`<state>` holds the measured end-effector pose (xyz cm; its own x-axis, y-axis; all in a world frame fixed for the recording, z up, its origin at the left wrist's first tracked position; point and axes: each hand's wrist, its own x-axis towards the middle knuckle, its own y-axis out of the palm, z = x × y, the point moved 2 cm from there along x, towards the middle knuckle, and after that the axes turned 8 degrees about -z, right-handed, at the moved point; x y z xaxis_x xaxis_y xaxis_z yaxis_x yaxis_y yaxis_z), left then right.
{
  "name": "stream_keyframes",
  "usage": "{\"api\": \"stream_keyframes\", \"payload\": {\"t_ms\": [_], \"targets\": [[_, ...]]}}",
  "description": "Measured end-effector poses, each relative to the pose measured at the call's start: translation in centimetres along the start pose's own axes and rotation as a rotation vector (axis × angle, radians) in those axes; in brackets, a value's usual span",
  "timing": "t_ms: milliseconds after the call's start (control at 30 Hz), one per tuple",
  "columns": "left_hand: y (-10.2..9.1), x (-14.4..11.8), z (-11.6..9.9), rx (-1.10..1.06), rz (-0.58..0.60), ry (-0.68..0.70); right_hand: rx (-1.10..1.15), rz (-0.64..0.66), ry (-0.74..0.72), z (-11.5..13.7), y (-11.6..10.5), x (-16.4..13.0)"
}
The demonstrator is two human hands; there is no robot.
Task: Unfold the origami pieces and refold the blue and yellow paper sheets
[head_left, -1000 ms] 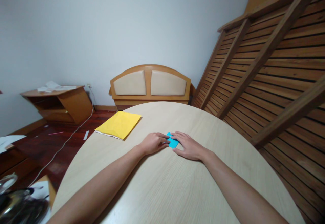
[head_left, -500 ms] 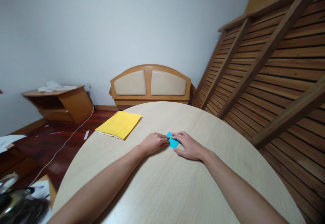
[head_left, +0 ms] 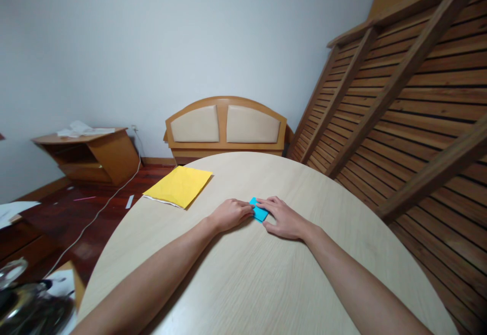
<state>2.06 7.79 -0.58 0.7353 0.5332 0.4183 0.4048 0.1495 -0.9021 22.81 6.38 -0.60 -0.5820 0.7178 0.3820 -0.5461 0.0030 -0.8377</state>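
Observation:
A small folded piece of blue paper (head_left: 260, 213) lies on the round table between my hands. My left hand (head_left: 231, 214) is closed at the paper's left edge, fingertips gripping it there. From the other side, my right hand (head_left: 283, 218) has its fingers pressed on the upper right of the paper and its thumb at the lower right corner, holding it. Parts of the paper are hidden under the fingertips. Along its lower edge a fold line or second layer shows.
A yellow paper packet (head_left: 178, 187) lies at the left rim of the pale table (head_left: 243, 284). Beyond stands a headboard (head_left: 222, 122). A slatted wooden panel (head_left: 411, 102) leans along the right, and a low cabinet (head_left: 110, 157) is at the back left.
The right thumb has shifted slightly right, at the paper's lower corner. A layer line now shows along the paper's lower edge. My left hand has barely moved.

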Motion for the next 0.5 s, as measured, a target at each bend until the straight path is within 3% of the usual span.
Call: {"api": "stream_keyframes", "payload": {"t_ms": [500], "targets": [[-0.39,-0.03,-0.27,0.034,0.020,-0.036,-0.016,-0.016,-0.005,0.07,-0.01,0.20]]}}
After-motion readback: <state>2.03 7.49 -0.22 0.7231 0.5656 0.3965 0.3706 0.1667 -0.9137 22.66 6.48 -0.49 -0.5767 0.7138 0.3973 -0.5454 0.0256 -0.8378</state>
